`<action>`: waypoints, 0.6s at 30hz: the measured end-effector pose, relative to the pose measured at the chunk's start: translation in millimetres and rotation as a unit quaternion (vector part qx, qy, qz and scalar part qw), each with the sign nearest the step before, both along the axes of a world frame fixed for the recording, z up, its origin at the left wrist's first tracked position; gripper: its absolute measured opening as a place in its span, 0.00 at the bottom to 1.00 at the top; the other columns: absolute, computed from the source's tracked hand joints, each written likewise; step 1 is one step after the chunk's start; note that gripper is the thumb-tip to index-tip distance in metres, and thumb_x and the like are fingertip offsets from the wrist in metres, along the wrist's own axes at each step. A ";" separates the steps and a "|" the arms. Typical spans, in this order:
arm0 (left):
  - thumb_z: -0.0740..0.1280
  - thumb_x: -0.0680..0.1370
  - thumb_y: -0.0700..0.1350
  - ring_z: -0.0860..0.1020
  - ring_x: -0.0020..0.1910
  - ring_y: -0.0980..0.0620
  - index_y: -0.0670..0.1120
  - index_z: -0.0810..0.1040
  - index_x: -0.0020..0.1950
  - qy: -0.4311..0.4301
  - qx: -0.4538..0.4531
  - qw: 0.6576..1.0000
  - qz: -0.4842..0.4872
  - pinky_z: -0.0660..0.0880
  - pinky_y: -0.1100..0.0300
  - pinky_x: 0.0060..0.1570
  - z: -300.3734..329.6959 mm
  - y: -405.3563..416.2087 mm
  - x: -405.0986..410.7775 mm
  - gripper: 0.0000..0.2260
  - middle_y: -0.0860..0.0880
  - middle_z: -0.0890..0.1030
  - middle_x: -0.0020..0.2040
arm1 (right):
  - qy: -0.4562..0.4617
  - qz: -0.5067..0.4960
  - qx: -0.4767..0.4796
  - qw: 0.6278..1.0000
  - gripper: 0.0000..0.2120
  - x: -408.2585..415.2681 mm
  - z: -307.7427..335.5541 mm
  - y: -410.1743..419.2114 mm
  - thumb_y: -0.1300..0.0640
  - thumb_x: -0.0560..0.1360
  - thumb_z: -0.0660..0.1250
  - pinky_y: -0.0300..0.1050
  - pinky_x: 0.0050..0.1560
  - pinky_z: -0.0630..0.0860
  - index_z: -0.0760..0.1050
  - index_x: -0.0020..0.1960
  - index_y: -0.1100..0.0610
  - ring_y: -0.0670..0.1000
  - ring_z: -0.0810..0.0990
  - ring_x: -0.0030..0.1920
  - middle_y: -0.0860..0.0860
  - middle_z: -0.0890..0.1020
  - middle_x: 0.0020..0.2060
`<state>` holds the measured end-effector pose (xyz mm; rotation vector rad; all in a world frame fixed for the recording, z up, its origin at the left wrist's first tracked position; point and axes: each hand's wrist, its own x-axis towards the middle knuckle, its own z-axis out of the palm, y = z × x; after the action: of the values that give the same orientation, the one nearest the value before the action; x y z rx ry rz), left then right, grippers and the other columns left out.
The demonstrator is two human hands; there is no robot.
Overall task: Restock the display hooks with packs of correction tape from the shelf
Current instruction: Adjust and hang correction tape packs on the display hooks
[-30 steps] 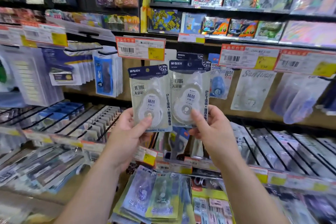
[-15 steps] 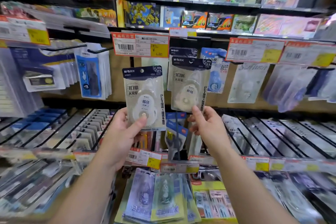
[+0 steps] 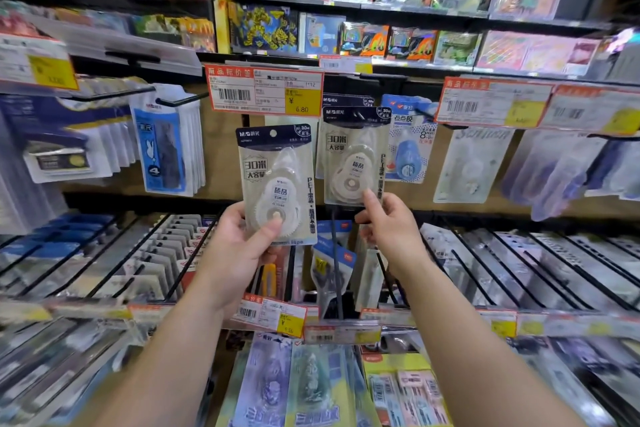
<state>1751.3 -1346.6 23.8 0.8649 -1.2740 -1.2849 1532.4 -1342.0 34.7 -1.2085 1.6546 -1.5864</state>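
White tape pack (image 3: 277, 184) pinched in left hand (image 3: 235, 246); right hand (image 3: 391, 232) fingers pinching second pack (image 3: 353, 159) bottom edge.

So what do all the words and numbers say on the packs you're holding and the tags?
"M&G", "30米", "大容量", "臻品", "PET": pack in left hand, held by the left hand.
"M&G", "30米": pack in right hand, pinched by the right hand.
"商品标价签", "¥ 6.80": price tag.
"8mm": blue glue-tape pack.
"4": blue rabbit pack.
Other tags, small print: too blurred.
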 end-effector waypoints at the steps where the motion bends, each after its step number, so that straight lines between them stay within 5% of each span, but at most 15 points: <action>1: 0.71 0.73 0.50 0.83 0.48 0.51 0.51 0.73 0.62 -0.001 0.001 1.000 -0.001 0.77 0.52 0.47 -0.5 -0.9 -0.5 0.19 0.50 0.85 0.53 | 0.002 0.000 0.002 1.000 0.16 -1.8 0.3 -5.3 0.43 0.80 0.61 0.42 0.38 0.76 0.74 0.51 0.57 0.47 0.78 0.33 0.55 0.84 0.45; 6: 0.70 0.75 0.47 0.83 0.46 0.53 0.51 0.73 0.61 0.003 0.002 1.000 0.004 0.77 0.55 0.44 -1.2 -5.9 -3.0 0.15 0.49 0.85 0.53 | -0.011 -0.003 0.021 1.000 0.29 -7.3 -0.2 -32.6 0.40 0.79 0.61 0.39 0.35 0.75 0.68 0.71 0.60 0.43 0.78 0.28 0.51 0.83 0.43; 10: 0.71 0.73 0.49 0.84 0.42 0.56 0.51 0.73 0.61 0.002 0.005 1.000 0.012 0.78 0.57 0.42 -1.8 -7.8 -3.6 0.17 0.49 0.85 0.52 | -0.049 0.011 0.033 0.998 0.30 -8.4 0.2 -47.9 0.41 0.80 0.61 0.33 0.25 0.72 0.65 0.74 0.60 0.43 0.76 0.27 0.51 0.82 0.40; 18: 0.71 0.69 0.52 0.83 0.41 0.57 0.50 0.73 0.62 -0.009 0.001 1.000 0.019 0.78 0.56 0.43 -3.2 -9.8 -2.1 0.23 0.48 0.84 0.53 | -0.046 0.033 0.045 0.997 0.31 -11.5 3.2 -66.6 0.39 0.80 0.59 0.38 0.29 0.73 0.63 0.74 0.60 0.45 0.76 0.30 0.50 0.81 0.37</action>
<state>1749.1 -1356.4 20.6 0.8991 -1.2655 -1.2515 1520.9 -1408.6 37.8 -1.1162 1.5945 -1.4894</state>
